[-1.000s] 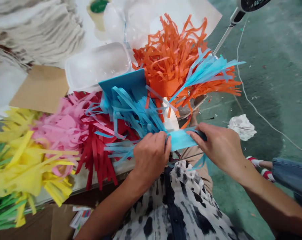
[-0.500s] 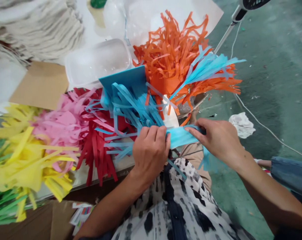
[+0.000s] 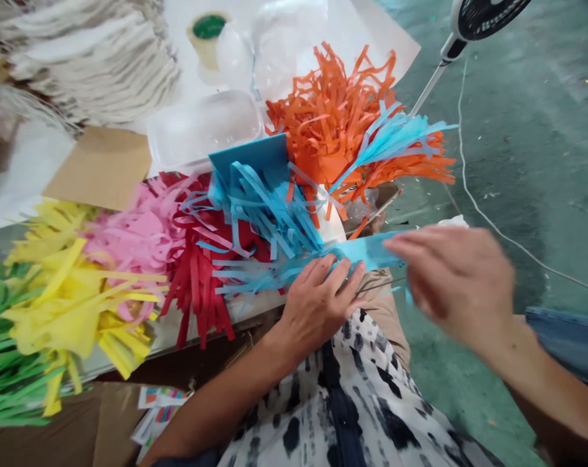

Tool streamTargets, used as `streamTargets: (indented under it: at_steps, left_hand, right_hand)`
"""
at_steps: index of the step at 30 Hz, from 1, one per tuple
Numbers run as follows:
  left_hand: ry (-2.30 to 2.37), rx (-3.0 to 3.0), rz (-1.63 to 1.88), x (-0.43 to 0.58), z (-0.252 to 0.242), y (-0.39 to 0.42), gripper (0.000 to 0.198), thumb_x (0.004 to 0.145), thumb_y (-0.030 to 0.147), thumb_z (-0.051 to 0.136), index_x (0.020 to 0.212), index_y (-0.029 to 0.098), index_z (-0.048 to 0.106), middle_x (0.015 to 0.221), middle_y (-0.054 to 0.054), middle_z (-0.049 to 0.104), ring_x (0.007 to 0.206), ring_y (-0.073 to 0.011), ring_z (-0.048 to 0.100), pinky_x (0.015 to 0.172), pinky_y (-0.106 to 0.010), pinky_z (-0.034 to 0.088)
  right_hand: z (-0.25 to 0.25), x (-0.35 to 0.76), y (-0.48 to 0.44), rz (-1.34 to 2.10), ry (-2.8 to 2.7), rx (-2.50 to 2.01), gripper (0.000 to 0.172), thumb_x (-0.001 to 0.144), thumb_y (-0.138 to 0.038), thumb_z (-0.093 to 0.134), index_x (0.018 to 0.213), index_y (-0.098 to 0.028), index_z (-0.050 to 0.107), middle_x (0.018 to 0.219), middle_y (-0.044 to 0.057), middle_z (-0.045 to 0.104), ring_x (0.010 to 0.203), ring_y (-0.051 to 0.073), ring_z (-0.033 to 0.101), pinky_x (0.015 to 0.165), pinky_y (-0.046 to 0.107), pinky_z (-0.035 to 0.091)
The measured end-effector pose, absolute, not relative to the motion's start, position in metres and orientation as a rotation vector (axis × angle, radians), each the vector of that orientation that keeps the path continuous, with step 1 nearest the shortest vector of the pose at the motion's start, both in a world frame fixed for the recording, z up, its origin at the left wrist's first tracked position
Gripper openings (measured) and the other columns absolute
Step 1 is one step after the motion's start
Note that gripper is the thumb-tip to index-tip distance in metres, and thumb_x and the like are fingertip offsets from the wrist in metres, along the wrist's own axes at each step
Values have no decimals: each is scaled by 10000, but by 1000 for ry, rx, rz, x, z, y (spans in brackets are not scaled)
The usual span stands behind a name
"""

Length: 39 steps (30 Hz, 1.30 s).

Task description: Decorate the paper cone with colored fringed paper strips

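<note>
Green fringe (image 3: pixel 12 357), yellow fringe (image 3: pixel 55 318), pink fringe (image 3: pixel 138 233), red fringe (image 3: pixel 196 292) and blue fringe (image 3: pixel 274 217) crowd your left; your left hand (image 3: pixel 320 292) curls over the light-blue strip (image 3: pixel 372 251), nearer you than orange fringe (image 3: pixel 330 123); your blurred right hand (image 3: pixel 462 279) pinches it, fan (image 3: pixel 486 18) beyond.

We read this as a craft workshop: the bench (image 3: pixel 256 307) carries an orange fringe (image 3: pixel 328 123) towards one o'clock and a yellow fringe (image 3: pixel 60 318) towards nine, and we see a light-blue strip (image 3: pixel 369 251) near the centre. Pale stacked material (image 3: pixel 99 68) lies at ten, brown cardboard (image 3: pixel 60 428) at eight; scraps (image 3: pixel 491 194) dot the green floor (image 3: pixel 542 155) at three.
</note>
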<state>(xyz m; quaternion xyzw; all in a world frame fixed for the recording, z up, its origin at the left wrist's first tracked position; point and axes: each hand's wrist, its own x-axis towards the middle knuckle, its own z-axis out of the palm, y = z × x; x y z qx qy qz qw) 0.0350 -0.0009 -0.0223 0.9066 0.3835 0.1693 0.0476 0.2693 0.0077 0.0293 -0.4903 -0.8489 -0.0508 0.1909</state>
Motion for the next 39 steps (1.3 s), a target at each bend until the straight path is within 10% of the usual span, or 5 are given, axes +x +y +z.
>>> streamTargets:
  at_steps: [7, 14, 22, 39]
  left_hand:
    - [1049, 2782, 530, 7, -21, 0, 427, 1021, 396, 645, 1393, 189, 668, 1433, -107, 691, 1336, -300, 637, 1178, -486, 504]
    - [1489, 2812, 820, -45, 15, 5, 157, 911, 302, 792, 796, 224, 719, 919, -16, 800, 1015, -265, 708, 1096, -521, 524]
    - [1156, 2790, 677, 22, -16, -13, 390, 998, 299, 681, 1348, 129, 664, 1271, -112, 754, 1160, -266, 686, 995, -404, 574]
    - [1395, 2422, 627, 19, -11, 13, 199, 1055, 285, 586, 925, 187, 701, 922, -46, 725, 865, -216, 603, 792, -367, 495]
  right_hand:
    - [-15, 269, -13, -27, -2532, -1175, 342, 1005, -194, 577, 1327, -175, 691, 1343, 97, 734, 1187, 265, 717, 1046, 457, 530]
    - [-17, 268, -11, -20, -2475, -1116, 249, 979, -207, 690, 1226, -199, 718, 1210, 66, 783, 1088, 268, 736, 1122, 532, 455]
    - [-20, 270, -23, -72, -2523, -1164, 217, 1000, -119, 653, 1172, -239, 708, 1114, 24, 788, 1023, 224, 714, 1088, 495, 425]
    - [-10, 268, 0, 230, -2397, -1433, 223, 1096, -376, 542, 971, -226, 650, 937, 29, 722, 954, 256, 616, 832, 401, 315]
